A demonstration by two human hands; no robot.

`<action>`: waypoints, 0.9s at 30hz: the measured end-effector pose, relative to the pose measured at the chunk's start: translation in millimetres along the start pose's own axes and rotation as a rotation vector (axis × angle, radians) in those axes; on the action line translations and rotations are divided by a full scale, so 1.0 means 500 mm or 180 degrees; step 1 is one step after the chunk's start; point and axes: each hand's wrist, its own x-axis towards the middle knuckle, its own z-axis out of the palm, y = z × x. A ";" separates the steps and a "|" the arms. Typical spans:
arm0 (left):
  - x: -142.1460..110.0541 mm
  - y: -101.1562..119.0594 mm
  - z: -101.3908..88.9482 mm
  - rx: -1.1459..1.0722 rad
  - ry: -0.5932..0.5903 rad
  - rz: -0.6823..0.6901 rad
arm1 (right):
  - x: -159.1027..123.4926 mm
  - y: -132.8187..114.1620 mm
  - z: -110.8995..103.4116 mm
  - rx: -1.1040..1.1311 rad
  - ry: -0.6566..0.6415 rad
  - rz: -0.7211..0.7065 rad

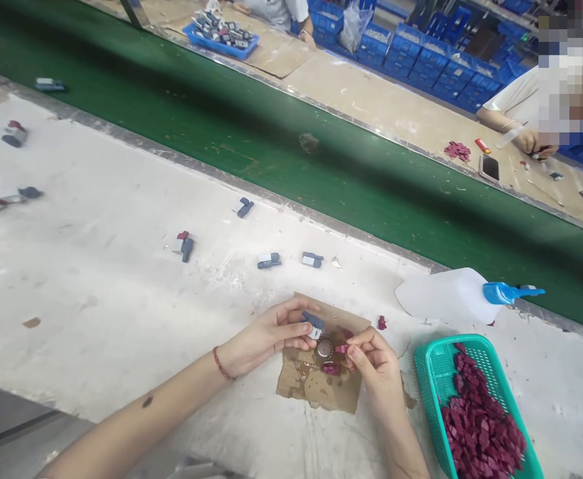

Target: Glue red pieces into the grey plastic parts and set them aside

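My left hand point(271, 334) pinches a small grey and white plastic part point(313, 324) above a stained piece of cardboard point(316, 386). My right hand point(373, 362) holds a small dark red piece point(342, 349) at its fingertips, close beside the grey part. A round metal cap point(324, 348) sits on the cardboard between both hands, with another red piece point(330, 368) next to it. A teal basket point(433, 372) full of dark red pieces point(480, 426) stands to the right of my right hand.
Several grey parts point(270, 260) lie scattered on the white table. A white bottle with a blue nozzle point(500, 293) lies by the green conveyor belt point(271, 140). Across it, a person's hand point(533, 141) works near a phone point(489, 167); blue bins point(421, 60) stand behind.
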 end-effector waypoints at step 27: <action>0.000 -0.043 0.006 0.0571 -0.0133 -0.0093 | -0.018 0.004 0.023 -0.0478 -0.0172 -0.0637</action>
